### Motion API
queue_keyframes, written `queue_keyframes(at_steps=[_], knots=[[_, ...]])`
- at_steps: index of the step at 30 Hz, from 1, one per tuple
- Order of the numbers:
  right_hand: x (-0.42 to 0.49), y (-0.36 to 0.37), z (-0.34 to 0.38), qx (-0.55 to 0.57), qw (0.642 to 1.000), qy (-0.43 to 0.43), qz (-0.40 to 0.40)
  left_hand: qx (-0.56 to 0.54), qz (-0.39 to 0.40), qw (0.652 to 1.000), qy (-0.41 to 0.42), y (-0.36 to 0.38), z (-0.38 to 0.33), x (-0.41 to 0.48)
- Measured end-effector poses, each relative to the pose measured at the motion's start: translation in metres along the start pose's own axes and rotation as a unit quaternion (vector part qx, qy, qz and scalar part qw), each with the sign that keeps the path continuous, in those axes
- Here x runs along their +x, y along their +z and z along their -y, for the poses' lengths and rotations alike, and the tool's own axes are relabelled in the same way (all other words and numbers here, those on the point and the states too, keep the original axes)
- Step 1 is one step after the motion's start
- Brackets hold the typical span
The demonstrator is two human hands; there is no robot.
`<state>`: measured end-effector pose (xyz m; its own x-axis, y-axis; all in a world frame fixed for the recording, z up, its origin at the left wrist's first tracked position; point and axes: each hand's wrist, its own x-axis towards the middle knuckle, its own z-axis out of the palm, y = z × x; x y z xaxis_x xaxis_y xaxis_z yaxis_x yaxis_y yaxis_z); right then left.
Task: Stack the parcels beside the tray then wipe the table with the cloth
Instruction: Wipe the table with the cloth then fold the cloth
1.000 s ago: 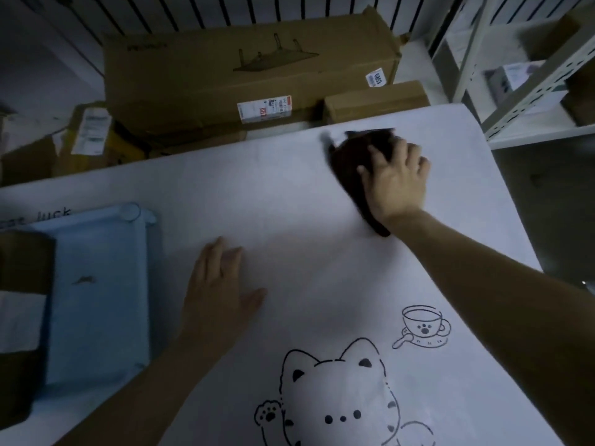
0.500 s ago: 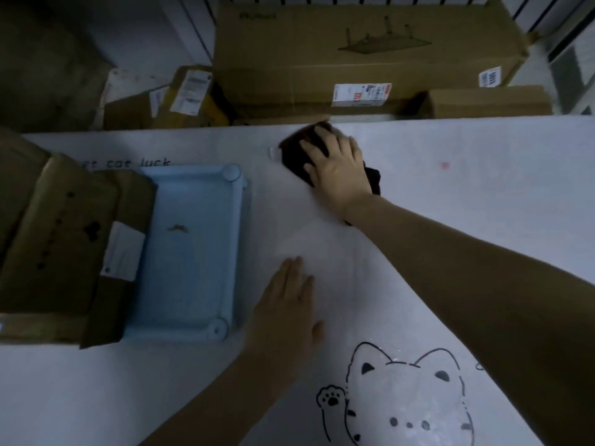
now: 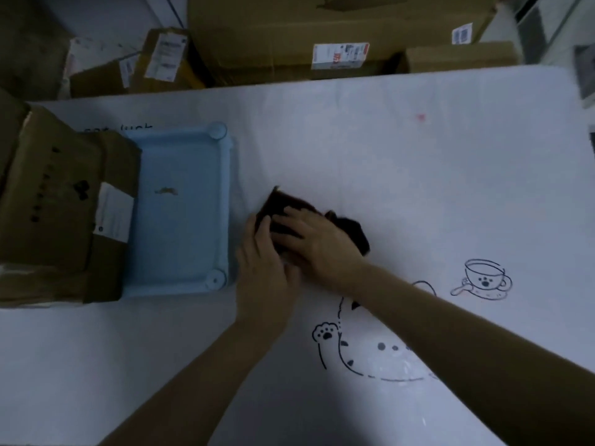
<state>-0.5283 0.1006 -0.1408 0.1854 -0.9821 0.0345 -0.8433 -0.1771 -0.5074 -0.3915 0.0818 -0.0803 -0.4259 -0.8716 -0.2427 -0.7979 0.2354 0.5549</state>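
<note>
Blue tray (image 3: 180,220) holding small scrap (image 3: 165,190)

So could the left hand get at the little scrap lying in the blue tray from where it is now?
Probably yes. The left hand rests on the table just beside the blue tray, and the scrap lies uncovered on the tray floor. Only the low rim stands between them; the parcels sit on the far side.

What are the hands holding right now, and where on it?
The cloth. The right hand lies flat on its middle, pressing it to the table; the left hand touches its near left edge.
</note>
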Motion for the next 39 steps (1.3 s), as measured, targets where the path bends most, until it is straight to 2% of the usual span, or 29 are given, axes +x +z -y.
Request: queue_keyframes(at_steps=[2, 4, 6, 7, 8, 10, 12, 14, 15, 16, 17, 18, 21, 23, 25, 26, 28, 30, 32, 33, 36, 39], knots=[[-0.038, 0.008, 0.011, 0.014, 1.0, -0.015, -0.011, 0.028, -0.018, 0.999, 0.002, 0.0, -0.004, -0.001], [-0.072, 0.007, 0.013, 0.009, 0.998, -0.067, -0.003, 0.058, -0.015, 0.997, 0.042, 0.002, -0.007, -0.001], [-0.099, -0.007, -0.005, -0.033, 0.992, -0.118, 0.012, 0.076, 0.034, 0.993, 0.082, 0.006, -0.016, 0.004], [-0.108, -0.019, -0.022, -0.063, 0.992, -0.111, 0.006, 0.093, 0.071, 0.988, 0.098, 0.009, -0.023, 0.008], [-0.115, -0.032, -0.042, -0.083, 0.994, -0.074, -0.018, 0.119, 0.106, 0.98, 0.116, 0.013, -0.029, 0.012], [-0.129, -0.062, -0.093, -0.104, 0.986, 0.066, -0.111, 0.161, 0.158, 0.963, 0.144, 0.025, -0.044, 0.022], [-0.141, -0.093, -0.138, -0.116, 0.947, 0.232, -0.189, 0.172, 0.174, 0.956, 0.165, 0.037, -0.056, 0.031], [-0.137, -0.107, -0.16, -0.096, 0.89, 0.379, -0.233, 0.161, 0.173, 0.957, 0.17, 0.044, -0.068, 0.037], [-0.13, -0.105, -0.159, -0.089, 0.867, 0.426, -0.244, 0.154, 0.169, 0.958, 0.172, 0.049, -0.073, 0.04], [-0.122, -0.097, -0.149, -0.089, 0.858, 0.438, -0.252, 0.148, 0.162, 0.96, 0.176, 0.053, -0.08, 0.042], [-0.118, -0.085, -0.134, -0.092, 0.866, 0.418, -0.26, 0.148, 0.157, 0.959, 0.182, 0.06, -0.089, 0.045], [-0.112, -0.07, -0.112, -0.089, 0.889, 0.367, -0.259, 0.152, 0.148, 0.96, 0.184, 0.063, -0.094, 0.047], [-0.13, -0.035, -0.051, -0.052, 0.962, 0.213, -0.163, 0.187, 0.144, 0.952, 0.194, 0.075, -0.105, 0.052], [-0.155, -0.041, -0.058, -0.063, 0.982, 0.139, -0.108, 0.216, 0.164, 0.938, 0.216, 0.081, -0.107, 0.053], [-0.168, -0.059, -0.097, -0.101, 0.979, 0.129, -0.118, 0.23, 0.181, 0.929, 0.227, 0.083, -0.108, 0.056], [-0.17, -0.071, -0.121, -0.114, 0.969, 0.166, -0.144, 0.235, 0.192, 0.927, 0.222, 0.084, -0.109, 0.058], [-0.172, -0.101, -0.167, -0.138, 0.921, 0.289, -0.222, 0.26, 0.211, 0.92, 0.203, 0.088, -0.111, 0.061], [-0.176, -0.129, -0.197, -0.135, 0.866, 0.42, -0.237, 0.284, 0.21, 0.915, 0.193, 0.092, -0.114, 0.059], [-0.175, -0.14, -0.209, -0.11, 0.827, 0.501, -0.232, 0.292, 0.202, 0.915, 0.191, 0.093, -0.116, 0.059], [-0.173, -0.141, -0.207, -0.103, 0.817, 0.516, -0.235, 0.296, 0.202, 0.914, 0.191, 0.094, -0.116, 0.059], [-0.179, -0.122, -0.179, -0.092, 0.819, 0.504, -0.259, 0.305, 0.206, 0.91, 0.189, 0.092, -0.116, 0.059], [-0.224, -0.091, -0.132, -0.09, 0.813, 0.506, -0.272, 0.312, 0.209, 0.907, 0.191, 0.092, -0.117, 0.059]])
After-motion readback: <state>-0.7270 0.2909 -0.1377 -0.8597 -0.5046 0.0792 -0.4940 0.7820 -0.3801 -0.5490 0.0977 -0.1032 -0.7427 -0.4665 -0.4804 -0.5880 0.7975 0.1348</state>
